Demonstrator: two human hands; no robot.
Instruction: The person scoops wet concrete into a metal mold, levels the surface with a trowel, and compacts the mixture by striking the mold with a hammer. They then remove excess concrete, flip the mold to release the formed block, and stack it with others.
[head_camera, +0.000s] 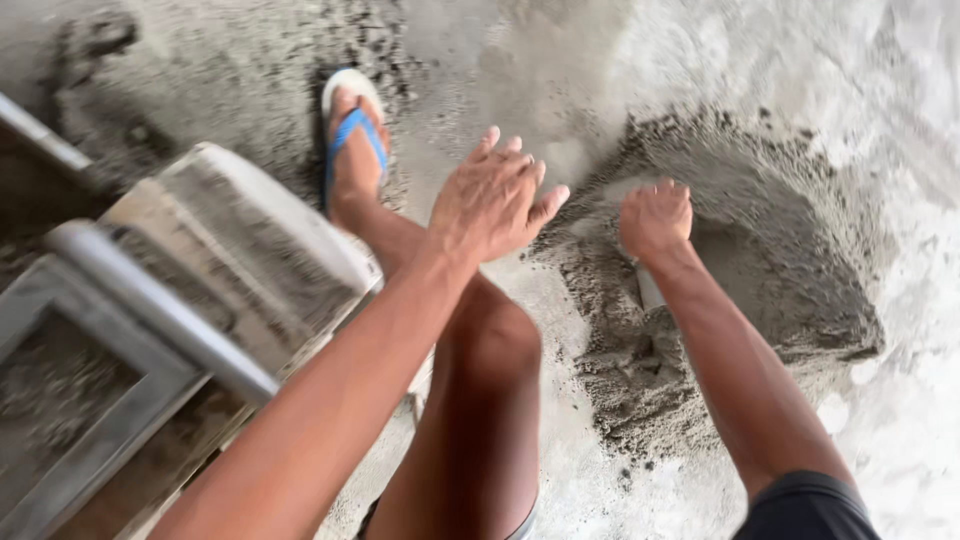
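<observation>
— Head view, looking down: what is the biggest thing, and how many are there?

— One heap of grey sandy mix (720, 300) on the pale floor (900, 420), spread wide on my right side. Next in size is one metal frame mould (150, 330) on my left, caked with the same grey stuff, with one pale bar across its top.

— And your own limbs?

— Two bare arms, one knee showing between them, and one foot in a blue-strapped sandal (352, 130) set on the floor beyond the mould.

— What are your hands doing?

— My left hand (492, 198) hangs in the air above the floor between sandal and heap, fingers loosely spread and slightly curled, gripping nothing. My right hand (655, 217) is closed into a fist down at the heap. One pale handle (649, 290) shows just beneath my wrist, pushed into the mix; my fingers seem wrapped about its top, though the blur keeps me from being sure.
</observation>
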